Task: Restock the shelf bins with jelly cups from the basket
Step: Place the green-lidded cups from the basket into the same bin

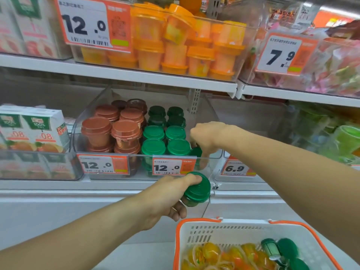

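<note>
A clear shelf bin (215,155) on the lower shelf holds brown-lidded jelly cups (96,126) on its left and green-lidded jelly cups (153,146) on its right. My right hand (207,139) reaches into the bin's right side and grips a green-lidded cup (196,152) from above. My left hand (167,195) holds another green-lidded cup (197,189) tilted in front of the bin, below its price tags. The white basket with an orange rim (196,230) at the bottom right contains orange jelly cups (211,250) and a few green-lidded cups (287,248).
The upper shelf carries a bin of orange-lidded cups (175,41) and a bin of mixed sweets (335,61). Juice cartons (33,127) stand left of the jelly bin. A bin of green packets (331,133) stands to its right. A white shelf edge (78,190) runs below.
</note>
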Tool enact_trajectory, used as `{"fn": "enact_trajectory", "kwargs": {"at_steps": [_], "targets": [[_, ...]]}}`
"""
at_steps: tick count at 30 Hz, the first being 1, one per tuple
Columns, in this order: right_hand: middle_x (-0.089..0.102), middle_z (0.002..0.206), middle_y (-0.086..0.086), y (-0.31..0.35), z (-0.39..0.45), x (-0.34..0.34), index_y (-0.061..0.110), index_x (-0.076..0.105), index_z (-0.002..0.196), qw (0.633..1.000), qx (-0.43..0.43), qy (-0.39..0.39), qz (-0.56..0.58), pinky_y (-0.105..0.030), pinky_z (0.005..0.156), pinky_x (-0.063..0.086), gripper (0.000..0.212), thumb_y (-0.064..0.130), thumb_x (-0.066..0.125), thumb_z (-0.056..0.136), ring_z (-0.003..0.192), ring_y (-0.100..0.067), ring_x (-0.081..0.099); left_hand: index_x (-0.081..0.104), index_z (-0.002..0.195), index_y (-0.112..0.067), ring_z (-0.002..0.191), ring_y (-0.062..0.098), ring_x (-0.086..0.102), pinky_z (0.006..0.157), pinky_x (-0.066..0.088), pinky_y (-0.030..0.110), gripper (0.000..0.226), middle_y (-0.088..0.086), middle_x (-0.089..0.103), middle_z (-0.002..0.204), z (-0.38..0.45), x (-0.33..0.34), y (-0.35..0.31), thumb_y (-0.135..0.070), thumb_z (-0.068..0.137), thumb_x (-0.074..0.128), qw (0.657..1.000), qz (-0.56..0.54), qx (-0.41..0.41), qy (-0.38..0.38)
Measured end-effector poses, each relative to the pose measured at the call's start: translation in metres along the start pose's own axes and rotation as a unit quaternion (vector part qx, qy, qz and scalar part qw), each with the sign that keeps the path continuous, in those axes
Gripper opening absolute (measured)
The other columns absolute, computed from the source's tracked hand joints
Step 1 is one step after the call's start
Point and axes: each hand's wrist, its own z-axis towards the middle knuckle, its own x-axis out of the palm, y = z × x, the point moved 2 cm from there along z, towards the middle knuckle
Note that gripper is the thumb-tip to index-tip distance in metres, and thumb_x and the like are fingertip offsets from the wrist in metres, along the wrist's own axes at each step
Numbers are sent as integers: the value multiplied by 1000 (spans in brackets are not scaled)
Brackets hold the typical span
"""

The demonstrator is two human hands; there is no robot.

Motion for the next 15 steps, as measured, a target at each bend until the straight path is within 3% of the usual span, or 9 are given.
{"fn": "enact_trajectory", "kwargs": {"at_steps": [5,8,11,13,15], "targets": [[68,97,0,1,-5,-2,16,67,111,1000,-11,10,14,-32,67,51,44,38,84,77,82,-24,63,64,110,-9,51,19,50,49,41,25,40,10,66,86,2,4,0,-45,94,58,1000,-14,-9,-1],[70,115,-4,-2,-10,-5,10,66,123,999,-18,38,33,-39,85,57,54,21,86,75,99,-26,66,65,110,-9,51,19,53,50,44,26,36,12,65,87,1,9,-3,-41,92,62,999,-38,-13,-9],[70,110,-4,-8,-24,-20,9,67,120,996,-16,-55,63,-34,88,55,43,7,79,79,99,-24,66,65,111,-6,54,21,59,52,49,28,35,14,63,89,-3,14,-5,-34,90,67,996,-93,-10,-12],[70,92,5,-10,-44,-31,15,71,105,977,-24,-147,156,-26,81,53,21,4,65,88,90,-15,70,65,111,-3,56,21,62,54,51,29,35,13,66,86,-4,18,-8,-31,89,69,991,-130,3,-13],[72,91,7,-12,-71,-37,18,69,103,935,-54,-122,329,-27,79,56,21,2,59,92,82,-10,72,66,109,-1,58,22,63,56,53,30,34,10,69,76,-4,20,-12,-28,89,70,983,-183,16,-18]]}}
